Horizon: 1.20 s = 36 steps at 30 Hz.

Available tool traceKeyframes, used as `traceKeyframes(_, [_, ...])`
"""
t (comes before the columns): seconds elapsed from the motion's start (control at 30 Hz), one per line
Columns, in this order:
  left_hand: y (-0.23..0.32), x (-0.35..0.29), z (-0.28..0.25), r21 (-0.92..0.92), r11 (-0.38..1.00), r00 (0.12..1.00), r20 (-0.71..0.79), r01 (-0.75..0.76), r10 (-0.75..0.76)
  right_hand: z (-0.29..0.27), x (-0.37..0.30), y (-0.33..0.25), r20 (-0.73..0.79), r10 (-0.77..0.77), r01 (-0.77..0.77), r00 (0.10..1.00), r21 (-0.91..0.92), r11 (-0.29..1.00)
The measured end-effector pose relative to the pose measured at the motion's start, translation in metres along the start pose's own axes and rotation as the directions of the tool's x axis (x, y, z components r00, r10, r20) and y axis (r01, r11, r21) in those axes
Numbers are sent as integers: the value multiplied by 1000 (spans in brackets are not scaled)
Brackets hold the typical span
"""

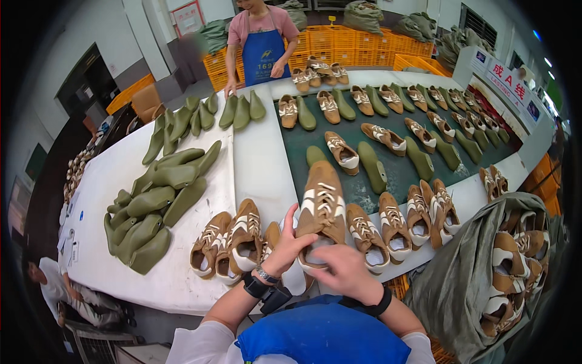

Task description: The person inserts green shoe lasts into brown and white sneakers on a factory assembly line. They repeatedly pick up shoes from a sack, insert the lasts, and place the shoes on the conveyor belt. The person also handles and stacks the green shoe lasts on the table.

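Observation:
A brown suede sneaker (322,209) with white stripes and laces is held up in front of me, toe pointing away. My left hand (288,244) grips its left side, with the thumb near the collar. At the heel opening, my right hand (347,272) has its fingers curled against the shoe, and motion blurs them. Something pale shows inside the opening beneath those fingers. Standing to the left of the held shoe are more brown sneakers (211,241); others (365,238) line the table edge to its right.
Green shoe lasts (150,209) lie heaped on the white table (182,294). Beyond, a dark green conveyor belt (364,182) carries rows of sneakers and lasts. A grey sack (451,285) full of sneakers stands at right. Across the table is a person in a blue apron (264,57).

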<state>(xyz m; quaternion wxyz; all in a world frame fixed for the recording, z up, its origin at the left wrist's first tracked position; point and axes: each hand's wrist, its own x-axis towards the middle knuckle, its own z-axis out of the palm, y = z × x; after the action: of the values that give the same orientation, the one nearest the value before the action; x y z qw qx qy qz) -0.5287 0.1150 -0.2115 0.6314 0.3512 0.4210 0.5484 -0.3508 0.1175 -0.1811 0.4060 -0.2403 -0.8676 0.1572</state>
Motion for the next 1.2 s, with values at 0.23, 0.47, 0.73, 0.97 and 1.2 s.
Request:
traceKeyframes(0.23, [4,-25,6,490,835,960,18,-251,278,-4,6,14,-137,302,-309,944,-37,950])
traceKeyframes(0.47, [18,-32,22,903,-19,640,318,-429,699,-8,1,8,-191,105,-136,976,-159,978])
traceKeyframes(0.73, [24,-39,29,853,78,603,297,-515,740,-12,0,-1,-118,97,-112,988,-120,986])
traceKeyframes(0.97, [26,-33,30,871,117,670,274,-477,690,-14,-5,8,-71,72,-74,995,-34,997])
traceKeyframes(1.2, [30,-37,29,834,-154,694,531,-530,487,-6,-12,20,-403,177,-125,898,152,980])
